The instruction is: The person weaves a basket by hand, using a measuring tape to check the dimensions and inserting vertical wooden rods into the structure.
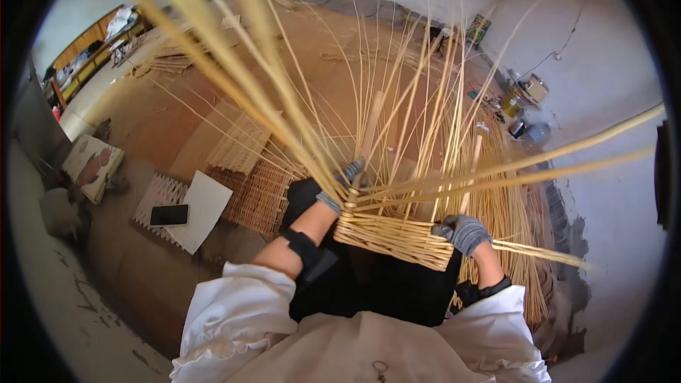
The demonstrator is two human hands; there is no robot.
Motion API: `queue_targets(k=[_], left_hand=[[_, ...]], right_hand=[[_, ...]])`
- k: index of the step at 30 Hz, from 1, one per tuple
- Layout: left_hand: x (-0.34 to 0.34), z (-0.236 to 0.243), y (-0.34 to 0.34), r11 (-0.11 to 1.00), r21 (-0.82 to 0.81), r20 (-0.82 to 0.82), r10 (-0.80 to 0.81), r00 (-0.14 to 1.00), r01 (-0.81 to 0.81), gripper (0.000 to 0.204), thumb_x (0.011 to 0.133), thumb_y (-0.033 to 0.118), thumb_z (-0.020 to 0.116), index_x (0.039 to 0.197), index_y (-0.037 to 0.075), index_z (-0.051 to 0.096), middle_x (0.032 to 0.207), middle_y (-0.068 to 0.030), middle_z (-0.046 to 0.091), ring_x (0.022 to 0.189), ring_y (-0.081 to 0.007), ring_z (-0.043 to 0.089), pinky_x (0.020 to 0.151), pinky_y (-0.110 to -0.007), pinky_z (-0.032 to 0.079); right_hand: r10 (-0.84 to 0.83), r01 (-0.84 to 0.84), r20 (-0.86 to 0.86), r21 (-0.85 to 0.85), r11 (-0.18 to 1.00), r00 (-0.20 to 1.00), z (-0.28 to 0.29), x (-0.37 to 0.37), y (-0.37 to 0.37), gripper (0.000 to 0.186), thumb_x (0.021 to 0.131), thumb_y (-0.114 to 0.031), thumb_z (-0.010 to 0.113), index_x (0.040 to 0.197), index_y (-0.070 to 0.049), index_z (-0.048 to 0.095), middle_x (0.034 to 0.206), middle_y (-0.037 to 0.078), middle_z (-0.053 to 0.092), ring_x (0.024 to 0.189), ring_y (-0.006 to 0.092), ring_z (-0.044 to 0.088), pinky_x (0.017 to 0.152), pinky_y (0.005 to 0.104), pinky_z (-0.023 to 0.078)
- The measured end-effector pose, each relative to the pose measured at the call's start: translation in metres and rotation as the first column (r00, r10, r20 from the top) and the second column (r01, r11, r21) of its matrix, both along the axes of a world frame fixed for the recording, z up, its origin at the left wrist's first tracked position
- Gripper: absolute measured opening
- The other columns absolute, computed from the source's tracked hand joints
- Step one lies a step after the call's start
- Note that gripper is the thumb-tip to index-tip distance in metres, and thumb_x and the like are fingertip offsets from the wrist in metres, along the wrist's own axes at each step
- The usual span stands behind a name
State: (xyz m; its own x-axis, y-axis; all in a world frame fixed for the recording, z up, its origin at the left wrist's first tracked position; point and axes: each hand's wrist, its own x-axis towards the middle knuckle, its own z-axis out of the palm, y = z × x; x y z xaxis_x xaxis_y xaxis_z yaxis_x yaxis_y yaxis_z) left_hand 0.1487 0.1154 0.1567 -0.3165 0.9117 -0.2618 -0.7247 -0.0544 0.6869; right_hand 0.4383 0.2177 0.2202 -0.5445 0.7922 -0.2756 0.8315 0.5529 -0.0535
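A partly woven wicker piece [394, 240] rests across my lap, with long pale upright rods [434, 142] fanning away from its far side. My left hand [346, 179], in a grey knit glove, is closed around wicker rods at the left end of the weave. A bundle of long rods [248, 99] rises from there toward the upper left, blurred at its top. Other loose rods [539, 163] stretch from the same corner to the right. My right hand [464, 234], also gloved, grips the weave's right end beside a thicker stake [471, 170]. Its fingertips are partly hidden.
Many loose rods [507, 220] lie in a heap at the right, by the wall. Left of me are woven panels [255, 198], a white sheet [206, 206] and a black phone [170, 215]. A bench [89, 50] stands far left; containers [512, 105] sit far right.
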Motion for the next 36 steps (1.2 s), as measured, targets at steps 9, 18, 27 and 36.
queue_targets(k=[9, 18, 27, 36], left_hand=[[-0.005, -0.019, 0.061, 0.991, 0.132, 0.072, 0.021, 0.997, -0.03, 0.028, 0.08, 0.034, 0.07, 0.072, 0.009, 0.059, 0.063, -0.0017, 0.056, 0.05, -0.0138, 0.051, 0.044, -0.028, 0.044], [-0.001, -0.064, 0.1, 0.937, 0.335, 0.344, -0.217, 0.913, 0.096, 0.029, 0.089, 0.032, 0.054, 0.095, 0.004, 0.058, 0.076, -0.0059, 0.061, 0.062, -0.0173, 0.057, 0.055, -0.031, 0.049], [-0.004, -0.052, 0.078, 0.976, 0.216, 0.049, 0.001, 0.999, -0.012, 0.051, 0.087, 0.05, 0.046, 0.103, 0.003, 0.058, 0.085, -0.0121, 0.061, 0.069, -0.0245, 0.06, 0.063, -0.038, 0.05], [0.001, -0.028, 0.036, 0.986, 0.108, 0.22, 0.101, 0.97, -0.127, 0.042, 0.089, 0.045, 0.049, 0.089, 0.004, 0.058, 0.074, -0.0106, 0.059, 0.064, -0.0203, 0.06, 0.058, -0.033, 0.053]], right_hand=[[-0.03, -0.09, 0.157, 0.7, 0.709, 0.987, 0.032, -0.047, -0.023, 0.049, 0.079, -0.051, 0.058, 0.107, -0.01, 0.063, 0.088, 0.017, 0.065, 0.084, 0.0308, 0.063, 0.077, 0.0399, 0.05], [0.571, -0.186, -0.5, 0.624, 0.759, 0.652, 0.048, -0.173, -0.125, 0.012, 0.081, -0.016, 0.062, 0.084, -0.005, 0.059, 0.07, 0.016, 0.057, 0.061, 0.0324, 0.058, 0.056, 0.0394, 0.046], [0.403, -0.281, -0.783, 0.299, 0.912, 0.475, 0.024, -0.135, -0.145, 0.018, 0.087, -0.013, 0.05, 0.095, 0.001, 0.059, 0.085, 0.015, 0.063, 0.076, 0.0259, 0.062, 0.067, 0.0307, 0.05], [-0.646, -0.217, -0.76, -0.622, 0.752, -0.062, -0.013, -0.078, -0.075, 0.024, 0.089, -0.019, 0.053, 0.102, 0.001, 0.052, 0.083, 0.011, 0.061, 0.082, 0.0268, 0.062, 0.064, 0.0381, 0.055]])
